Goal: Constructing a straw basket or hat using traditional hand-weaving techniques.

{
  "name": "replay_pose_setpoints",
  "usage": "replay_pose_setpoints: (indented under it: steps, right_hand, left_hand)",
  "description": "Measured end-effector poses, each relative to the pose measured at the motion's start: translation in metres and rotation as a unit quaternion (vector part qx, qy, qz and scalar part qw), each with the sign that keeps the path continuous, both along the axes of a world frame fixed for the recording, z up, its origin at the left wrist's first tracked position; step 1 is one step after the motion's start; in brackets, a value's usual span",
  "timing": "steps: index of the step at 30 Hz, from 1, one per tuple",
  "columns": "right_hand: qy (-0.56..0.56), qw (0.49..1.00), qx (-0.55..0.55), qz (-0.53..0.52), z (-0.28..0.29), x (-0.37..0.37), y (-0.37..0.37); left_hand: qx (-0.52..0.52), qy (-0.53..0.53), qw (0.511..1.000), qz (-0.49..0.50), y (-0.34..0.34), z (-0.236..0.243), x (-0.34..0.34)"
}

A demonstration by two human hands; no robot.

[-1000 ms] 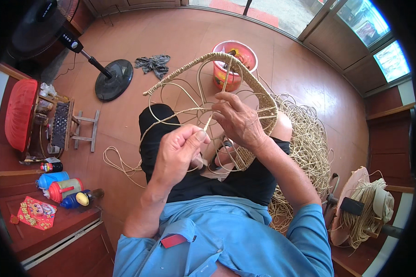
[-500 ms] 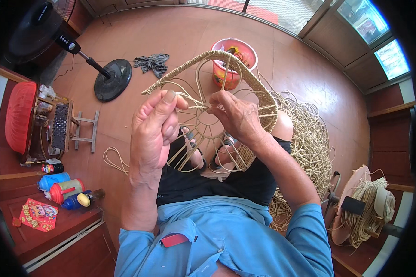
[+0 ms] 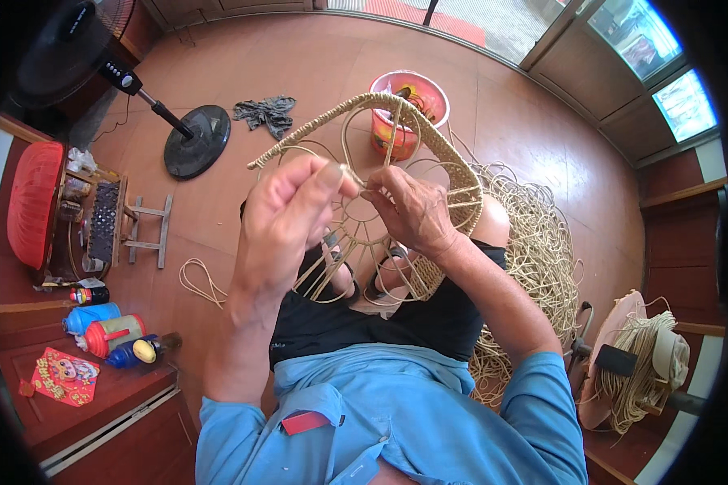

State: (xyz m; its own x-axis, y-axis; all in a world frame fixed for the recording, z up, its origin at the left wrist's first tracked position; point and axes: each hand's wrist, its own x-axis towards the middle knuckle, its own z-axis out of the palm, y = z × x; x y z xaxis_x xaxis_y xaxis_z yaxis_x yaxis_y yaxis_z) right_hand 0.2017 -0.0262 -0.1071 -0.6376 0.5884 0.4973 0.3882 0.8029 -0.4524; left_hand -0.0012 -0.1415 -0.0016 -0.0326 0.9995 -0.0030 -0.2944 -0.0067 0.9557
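A half-woven basket (image 3: 463, 162) with a bare wire frame sits over my lap, its woven cord band curving along the far and right sides. My left hand (image 3: 295, 206) is closed in a pinch on a length of straw-coloured cord (image 3: 348, 172), near the left of the frame. My right hand (image 3: 416, 206) pinches the same cord close by, at a point above the frame's round centre. The two hands are almost touching. Thin spokes (image 3: 360, 230) spread out below them, partly covered by my hands.
A large heap of loose cord (image 3: 534, 250) lies on the floor at my right, with a wound cord bundle (image 3: 639, 364) beyond it. Ahead stands a pink bucket (image 3: 416, 97) holding small items. A standing fan (image 3: 196, 141) and a dark rag (image 3: 267, 113) are at the left.
My left hand has moved right and toward my right hand, its fingers now blurred. My right hand has barely shifted, and the basket stays over my lap.
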Motion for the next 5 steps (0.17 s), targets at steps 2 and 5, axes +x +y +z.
replay_pose_setpoints:
  steps: [2,5]
  right_hand:
    - [-0.001,1.0,-0.004,-0.019,0.0,-0.002,0.0]
    - [-0.007,1.0,-0.01,-0.02,-0.002,-0.001,0.001]
  left_hand:
    - [-0.004,-0.031,0.999,0.021,0.016,-0.002,-0.001]
    - [0.021,-0.134,0.99,0.049,0.025,-0.006,-0.002]
